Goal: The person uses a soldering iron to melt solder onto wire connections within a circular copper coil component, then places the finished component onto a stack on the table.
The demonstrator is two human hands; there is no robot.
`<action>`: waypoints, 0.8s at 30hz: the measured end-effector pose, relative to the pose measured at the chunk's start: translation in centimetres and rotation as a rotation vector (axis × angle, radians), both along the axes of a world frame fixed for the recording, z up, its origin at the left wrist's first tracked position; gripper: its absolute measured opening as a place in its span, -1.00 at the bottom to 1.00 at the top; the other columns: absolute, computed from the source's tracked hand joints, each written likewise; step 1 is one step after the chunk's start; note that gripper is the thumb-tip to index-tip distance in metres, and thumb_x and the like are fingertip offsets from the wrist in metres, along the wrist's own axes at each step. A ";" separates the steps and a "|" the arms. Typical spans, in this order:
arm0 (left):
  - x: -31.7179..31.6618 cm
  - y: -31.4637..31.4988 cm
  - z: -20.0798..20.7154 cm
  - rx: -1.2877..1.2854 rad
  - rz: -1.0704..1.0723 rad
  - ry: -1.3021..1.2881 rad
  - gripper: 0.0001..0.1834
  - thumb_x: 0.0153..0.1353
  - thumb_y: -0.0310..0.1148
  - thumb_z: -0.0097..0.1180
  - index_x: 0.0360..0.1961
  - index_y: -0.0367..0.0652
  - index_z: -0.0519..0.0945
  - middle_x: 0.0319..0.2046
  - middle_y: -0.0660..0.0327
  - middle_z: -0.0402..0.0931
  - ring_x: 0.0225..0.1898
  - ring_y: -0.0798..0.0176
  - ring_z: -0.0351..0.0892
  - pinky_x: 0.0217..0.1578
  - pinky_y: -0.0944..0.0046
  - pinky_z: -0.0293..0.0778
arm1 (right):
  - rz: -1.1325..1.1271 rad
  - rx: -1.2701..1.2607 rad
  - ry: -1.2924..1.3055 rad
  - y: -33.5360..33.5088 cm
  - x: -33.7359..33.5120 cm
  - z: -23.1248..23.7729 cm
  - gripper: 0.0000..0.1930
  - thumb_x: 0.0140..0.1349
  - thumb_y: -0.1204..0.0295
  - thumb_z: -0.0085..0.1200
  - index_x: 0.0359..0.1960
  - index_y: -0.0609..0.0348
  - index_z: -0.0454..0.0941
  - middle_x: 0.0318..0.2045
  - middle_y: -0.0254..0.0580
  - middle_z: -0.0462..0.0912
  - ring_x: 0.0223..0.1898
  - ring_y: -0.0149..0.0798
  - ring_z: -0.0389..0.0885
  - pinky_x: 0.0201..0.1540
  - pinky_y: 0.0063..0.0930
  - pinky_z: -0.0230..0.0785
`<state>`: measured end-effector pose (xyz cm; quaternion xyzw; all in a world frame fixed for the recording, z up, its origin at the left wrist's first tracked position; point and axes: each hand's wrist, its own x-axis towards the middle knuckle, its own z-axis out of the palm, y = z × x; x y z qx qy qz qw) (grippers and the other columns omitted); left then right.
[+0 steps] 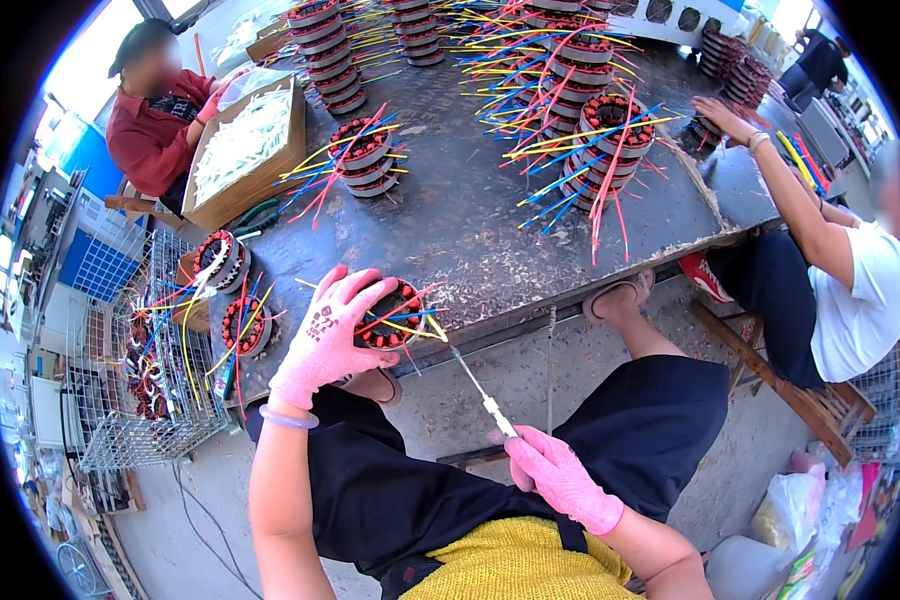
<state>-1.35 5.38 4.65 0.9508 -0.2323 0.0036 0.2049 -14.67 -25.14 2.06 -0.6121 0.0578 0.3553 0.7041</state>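
My left hand (332, 328), in a pink glove, grips a motor stator (402, 296) at the table's near edge. Its fingers lie over the ring's left and far side, with the thumb at the near side. Red, blue and yellow wires stick out of the stator's winding. My right hand (567, 480), also gloved in pink, is closed around a slim tool (492, 408) with a pale handle and a thin metal shaft. The shaft's tip meets the yellow wire ends beside the stator; whether it hooks them is too small to tell.
More stators (242, 325) stand left of my hand, by a wire basket (155, 440) of wired parts. Tall stator stacks (610, 150) with splayed wires rise farther back on the dark table (450, 220). A cardboard box (242, 190) holds white pieces. Co-workers sit at left and right.
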 end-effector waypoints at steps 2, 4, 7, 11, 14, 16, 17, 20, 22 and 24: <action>0.0 -0.1 -0.1 0.007 -0.001 -0.003 -0.01 -0.36 -0.25 0.54 0.26 0.02 0.44 0.25 0.12 0.36 0.35 -0.21 0.17 0.39 -0.14 0.08 | -0.019 0.008 0.016 0.0 0.0 0.3 -0.62 0.48 0.25 -0.13 0.13 0.27 0.50 -0.60 -0.44 0.37 -0.55 -0.56 0.26 -0.45 -0.62 0.13; 0.0 0.0 -0.1 0.010 -0.002 -0.009 -0.01 -0.36 -0.23 0.54 0.27 0.02 0.44 0.25 0.12 0.36 0.35 -0.21 0.18 0.39 -0.13 0.08 | -0.017 0.003 0.012 0.0 0.0 0.3 -0.62 0.48 0.25 -0.13 0.12 0.28 0.50 -0.60 -0.43 0.37 -0.54 -0.55 0.27 -0.45 -0.61 0.14; 0.1 0.0 -0.3 0.006 -0.006 -0.017 0.00 -0.36 -0.22 0.54 0.27 0.02 0.44 0.25 0.11 0.35 0.35 -0.20 0.18 0.40 -0.13 0.07 | 0.006 -0.019 -0.013 0.0 0.0 0.3 -0.61 0.49 0.24 -0.15 0.13 0.26 0.50 -0.60 -0.41 0.39 -0.54 -0.53 0.32 -0.45 -0.57 0.20; 0.0 0.1 -0.3 0.008 -0.001 -0.014 0.00 -0.35 -0.23 0.55 0.27 0.02 0.44 0.25 0.10 0.35 0.35 -0.20 0.18 0.39 -0.13 0.08 | -0.002 -0.005 0.008 0.2 0.2 0.5 -0.62 0.49 0.25 -0.14 0.12 0.26 0.50 -0.59 -0.42 0.39 -0.54 -0.54 0.32 -0.45 -0.58 0.20; 0.0 0.1 -0.2 0.007 -0.002 -0.012 0.00 -0.35 -0.23 0.55 0.27 0.02 0.44 0.25 0.10 0.35 0.35 -0.21 0.18 0.39 -0.13 0.08 | -0.041 0.040 0.046 0.2 -0.1 0.2 -0.62 0.49 0.25 -0.14 0.13 0.26 0.50 -0.59 -0.44 0.38 -0.54 -0.55 0.32 -0.45 -0.58 0.19; 0.0 0.0 -0.1 0.001 -0.001 -0.004 -0.01 -0.34 -0.23 0.55 0.27 0.02 0.43 0.26 0.11 0.35 0.35 -0.21 0.17 0.39 -0.13 0.08 | -0.045 0.044 0.045 0.1 -0.2 -0.2 -0.62 0.49 0.25 -0.14 0.13 0.25 0.50 -0.59 -0.44 0.37 -0.54 -0.55 0.31 -0.45 -0.59 0.19; 0.0 0.0 -0.1 -0.004 0.002 0.003 -0.01 -0.34 -0.23 0.55 0.27 0.02 0.43 0.26 0.11 0.34 0.35 -0.22 0.17 0.39 -0.13 0.08 | -0.032 0.030 0.031 0.0 -0.2 -0.4 -0.62 0.49 0.25 -0.14 0.13 0.25 0.50 -0.59 -0.45 0.37 -0.54 -0.55 0.31 -0.45 -0.59 0.19; 0.0 0.0 -0.2 -0.004 0.003 0.004 -0.01 -0.34 -0.24 0.55 0.27 0.02 0.43 0.26 0.11 0.34 0.35 -0.23 0.16 0.38 -0.14 0.10 | -0.018 0.025 0.014 0.0 -0.2 -0.5 -0.63 0.49 0.25 -0.14 0.13 0.24 0.50 -0.59 -0.45 0.37 -0.53 -0.56 0.31 -0.45 -0.59 0.18; 0.0 0.0 -0.2 0.002 0.006 0.001 -0.01 -0.34 -0.24 0.55 0.27 0.03 0.43 0.26 0.11 0.34 0.35 -0.24 0.15 0.38 -0.14 0.10 | -0.011 0.019 0.004 0.0 -0.2 -0.5 -0.63 0.49 0.24 -0.14 0.13 0.24 0.50 -0.59 -0.45 0.38 -0.54 -0.56 0.31 -0.45 -0.59 0.18; -0.1 -0.1 -0.2 0.009 0.014 0.003 -0.01 -0.35 -0.25 0.55 0.27 0.03 0.43 0.26 0.11 0.34 0.35 -0.24 0.15 0.38 -0.14 0.11 | 0.005 -0.002 -0.014 0.0 0.0 -0.4 -0.62 0.49 0.24 -0.15 0.13 0.24 0.50 -0.60 -0.44 0.38 -0.54 -0.56 0.31 -0.46 -0.58 0.18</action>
